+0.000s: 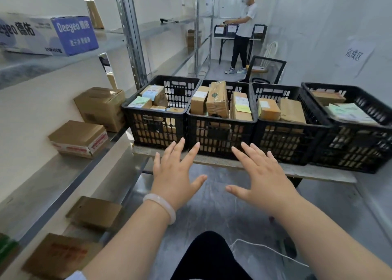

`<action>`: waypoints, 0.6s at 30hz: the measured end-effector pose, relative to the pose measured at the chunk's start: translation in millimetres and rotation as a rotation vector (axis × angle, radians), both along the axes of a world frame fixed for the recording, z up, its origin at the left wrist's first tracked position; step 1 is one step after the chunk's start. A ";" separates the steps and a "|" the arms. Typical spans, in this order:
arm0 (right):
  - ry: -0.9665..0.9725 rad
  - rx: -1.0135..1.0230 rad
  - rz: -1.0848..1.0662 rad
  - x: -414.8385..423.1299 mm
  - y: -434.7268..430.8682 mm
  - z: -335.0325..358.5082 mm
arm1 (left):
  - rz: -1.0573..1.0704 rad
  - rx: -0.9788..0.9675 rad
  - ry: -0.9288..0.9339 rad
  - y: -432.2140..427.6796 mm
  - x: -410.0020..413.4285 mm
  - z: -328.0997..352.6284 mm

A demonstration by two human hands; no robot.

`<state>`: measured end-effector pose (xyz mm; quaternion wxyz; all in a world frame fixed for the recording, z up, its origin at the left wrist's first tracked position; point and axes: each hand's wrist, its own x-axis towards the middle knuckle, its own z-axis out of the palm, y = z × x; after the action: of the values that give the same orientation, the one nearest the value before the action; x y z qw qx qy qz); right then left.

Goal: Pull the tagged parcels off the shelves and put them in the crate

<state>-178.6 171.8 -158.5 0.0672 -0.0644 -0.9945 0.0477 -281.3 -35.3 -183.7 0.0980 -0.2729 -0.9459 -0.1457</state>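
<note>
Scanning from the left, I see grey metal shelves (63,173) left of the row of four black slotted plastic crates (220,135), carrying brown cardboard parcels (78,138). A blue-and-white carton (48,34) sits higher up. In front of the crate row my left hand (176,180) hovers with fingers spread, holding nothing, and my right hand (263,182) is likewise splayed and empty. Labelled cardboard boxes (218,101) fill the crates, which sit on the pale tabletop (318,170). Behind the row stands a person in a white shirt (246,19).
</note>
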 end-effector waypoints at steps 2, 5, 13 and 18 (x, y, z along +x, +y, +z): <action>-0.004 -0.007 -0.011 4.3 4.2 -0.3 | 0.003 0.000 -0.011 2.1 2.8 -2.2; -0.002 -0.012 -0.024 9.7 8.7 -1.8 | 0.001 0.001 -0.021 4.0 6.4 -4.7; -0.006 -0.056 -0.057 23.1 19.9 -9.2 | -0.018 0.008 -0.023 10.3 15.5 -5.4; -0.009 -0.064 -0.069 24.3 27.3 -11.1 | -0.018 0.008 -0.021 12.8 18.7 -10.9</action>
<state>-154.3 199.1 -169.6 0.0621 -0.1010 -0.9900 0.0771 -262.6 -22.5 -194.6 0.0878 -0.2794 -0.9438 -0.1532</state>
